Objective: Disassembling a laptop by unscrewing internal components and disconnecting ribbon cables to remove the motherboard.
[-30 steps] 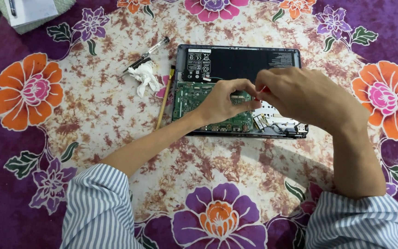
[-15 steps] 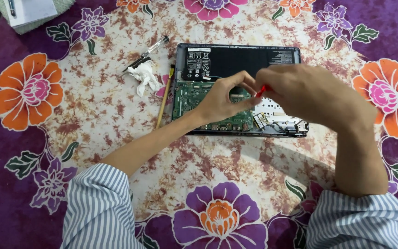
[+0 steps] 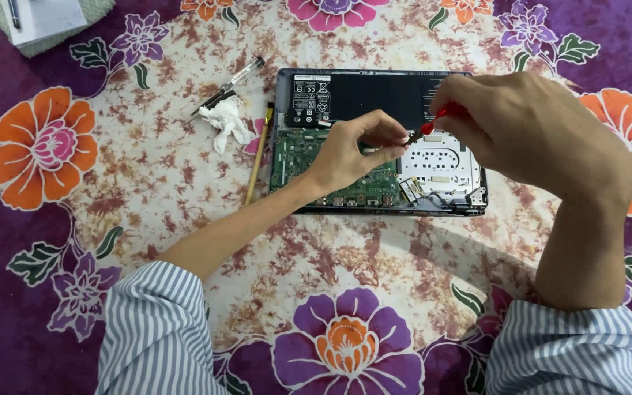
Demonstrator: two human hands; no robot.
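Observation:
An opened laptop [image 3: 352,95] lies bottom-up on the flowered cloth, showing a black battery, a green circuit board [image 3: 298,150] and a silver perforated plate [image 3: 440,164]. My right hand [image 3: 535,132] grips a small red-handled screwdriver [image 3: 433,126], its tip pointing down-left over the middle of the laptop. My left hand [image 3: 352,150] rests over the circuit board with its fingertips pinched at the screwdriver's tip. Whether a screw sits between those fingers is too small to tell.
A thin wooden-handled brush [image 3: 259,153] lies along the laptop's left edge. A crumpled white tissue [image 3: 227,121] and a clear pen-like tool [image 3: 232,82] lie further left. A notepad with a pen [image 3: 42,18] sits on a green towel at the far left corner.
Both hands have lifted slightly off the laptop's middle; the red screwdriver handle, hidden a second ago, now shows between my right fingers.

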